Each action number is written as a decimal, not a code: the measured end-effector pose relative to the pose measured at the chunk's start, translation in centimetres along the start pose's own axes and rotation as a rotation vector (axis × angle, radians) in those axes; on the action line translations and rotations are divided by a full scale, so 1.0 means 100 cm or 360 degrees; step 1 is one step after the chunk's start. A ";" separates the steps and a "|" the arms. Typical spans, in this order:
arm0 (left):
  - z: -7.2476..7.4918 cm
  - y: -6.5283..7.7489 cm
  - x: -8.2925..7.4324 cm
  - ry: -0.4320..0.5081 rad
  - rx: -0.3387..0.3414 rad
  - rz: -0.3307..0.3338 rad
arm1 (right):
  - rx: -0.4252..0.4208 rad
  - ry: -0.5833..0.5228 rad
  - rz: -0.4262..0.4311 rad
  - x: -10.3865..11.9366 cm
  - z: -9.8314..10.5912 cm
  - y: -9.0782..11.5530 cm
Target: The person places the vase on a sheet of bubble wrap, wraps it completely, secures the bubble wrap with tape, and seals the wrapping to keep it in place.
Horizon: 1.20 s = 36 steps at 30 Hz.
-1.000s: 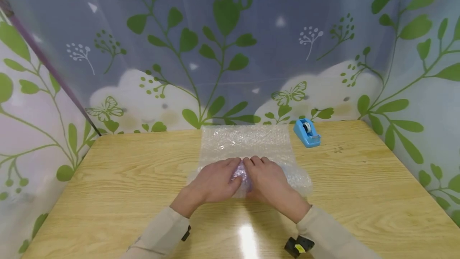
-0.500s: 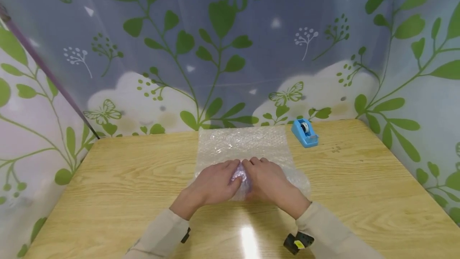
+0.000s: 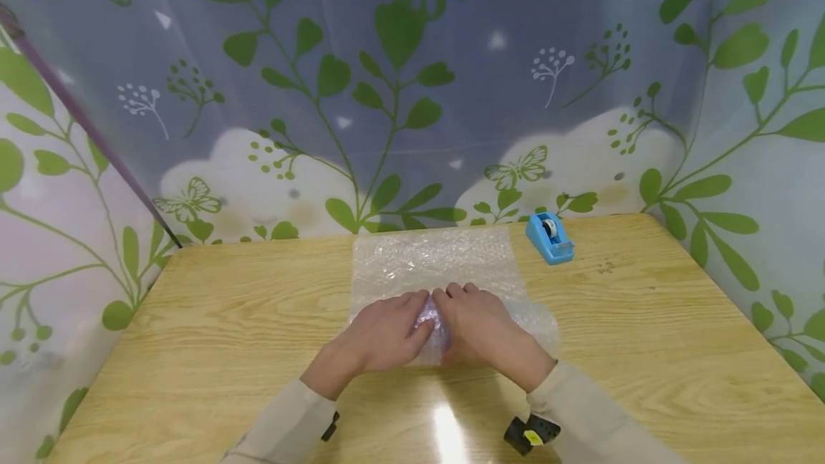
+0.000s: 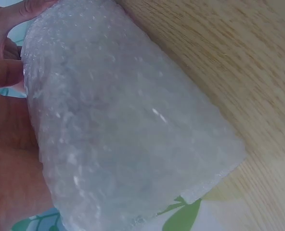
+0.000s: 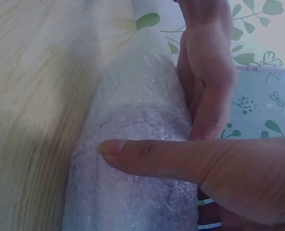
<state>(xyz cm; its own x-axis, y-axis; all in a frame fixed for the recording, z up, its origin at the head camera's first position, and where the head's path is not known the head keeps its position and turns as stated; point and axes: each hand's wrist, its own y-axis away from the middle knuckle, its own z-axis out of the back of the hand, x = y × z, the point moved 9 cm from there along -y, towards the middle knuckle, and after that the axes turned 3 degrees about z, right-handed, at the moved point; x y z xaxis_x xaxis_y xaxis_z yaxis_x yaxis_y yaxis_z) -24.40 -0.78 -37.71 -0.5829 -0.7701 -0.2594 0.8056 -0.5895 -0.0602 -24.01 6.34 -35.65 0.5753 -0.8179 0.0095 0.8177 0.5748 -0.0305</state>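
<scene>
Just below the frame's centre I see the person's left hand (image 3: 383,331) and right hand (image 3: 480,324) gripping a purple-tinted roll of clear bubble wrap (image 3: 430,317), fingers curled over it. Above spreads a flat, translucent sheet (image 3: 438,256), a light-blue plastic tape dispenser (image 3: 550,238) right of it.

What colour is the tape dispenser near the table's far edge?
Light blue; the dispenser shows best in the head view.

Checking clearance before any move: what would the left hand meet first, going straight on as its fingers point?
Probably the right hand: its fingertips lie close by, ahead and rightward. Depth is unclear; the flat bubble wrap spreads beyond.
</scene>
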 end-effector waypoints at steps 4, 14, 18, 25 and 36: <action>-0.001 0.002 0.002 0.0017 0.0021 0.0002 | 0.0033 -0.0032 -0.0008 0.001 0.000 -0.001; -0.005 0.005 0.011 0.0177 0.0099 0.0059 | 0.0236 -0.0097 -0.0011 -0.001 -0.004 -0.008; -0.007 0.005 0.012 0.0200 0.0117 0.0073 | 0.0275 -0.0132 -0.0021 -0.003 -0.005 -0.008; -0.006 0.004 0.010 0.0153 0.0123 0.0060 | 0.0275 -0.0222 -0.0024 -0.004 -0.004 -0.006; -0.007 -0.004 0.006 0.0176 0.0156 0.0026 | 0.0363 -0.0317 -0.0051 -0.015 -0.009 -0.004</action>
<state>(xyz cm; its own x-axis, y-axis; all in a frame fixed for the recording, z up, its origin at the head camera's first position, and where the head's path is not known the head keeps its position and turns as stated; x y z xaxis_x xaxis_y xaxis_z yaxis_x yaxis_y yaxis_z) -25.00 -0.87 -38.51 -0.5498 -0.7515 -0.3647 0.7975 -0.6021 0.0382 -25.16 7.29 -36.60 0.5232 -0.8276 0.2033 0.8059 0.5581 0.1979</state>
